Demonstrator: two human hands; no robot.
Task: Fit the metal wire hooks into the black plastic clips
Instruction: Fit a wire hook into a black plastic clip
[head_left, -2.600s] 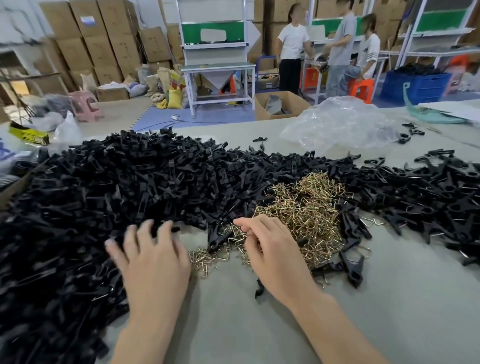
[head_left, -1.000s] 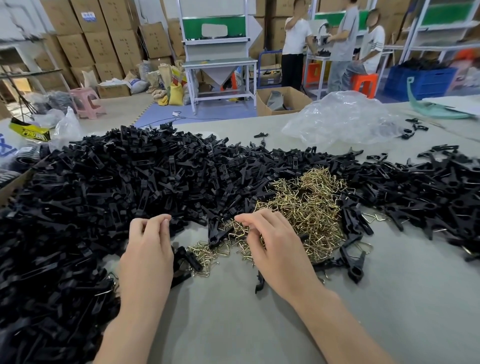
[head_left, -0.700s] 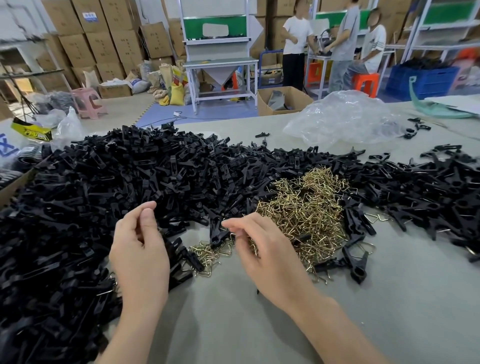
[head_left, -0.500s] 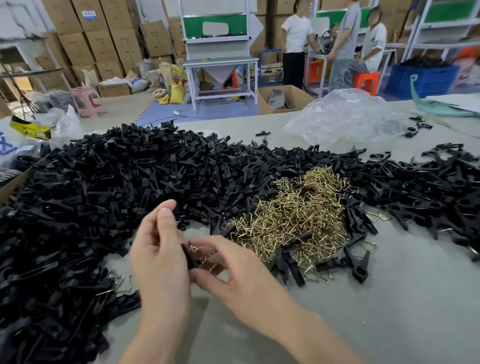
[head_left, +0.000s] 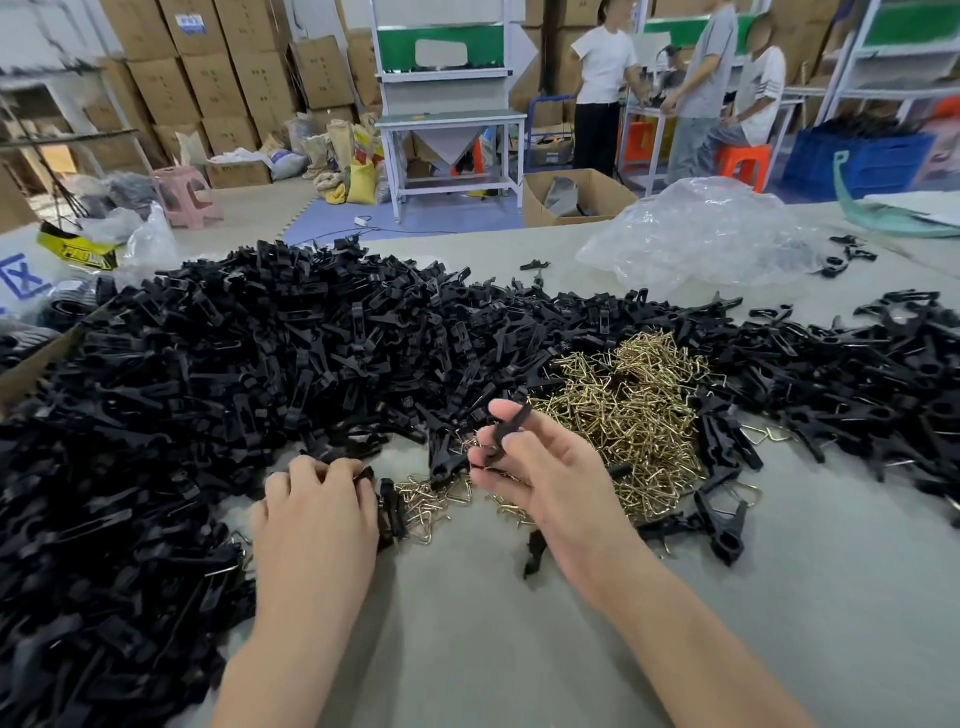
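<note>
A big heap of black plastic clips (head_left: 218, 395) covers the left and far side of the grey table. A pile of brass-coloured wire hooks (head_left: 618, 410) lies in the middle. My right hand (head_left: 540, 473) is raised over the near edge of the hook pile and pinches one black clip (head_left: 506, 428) between thumb and fingers. My left hand (head_left: 317, 514) is down at the edge of the clip heap, fingers curled onto black clips there; what its fingertips grip is hidden.
A crumpled clear plastic bag (head_left: 696, 234) lies at the far right of the table (head_left: 519, 649). More black clips (head_left: 883, 384) spread along the right. A few loose clips (head_left: 722, 525) lie beside the hooks. People stand at benches far behind.
The hands were together in front of me half a second ago. Now the right hand has lifted away to the right with a black clip, and the left has dropped back to the clip heap.
</note>
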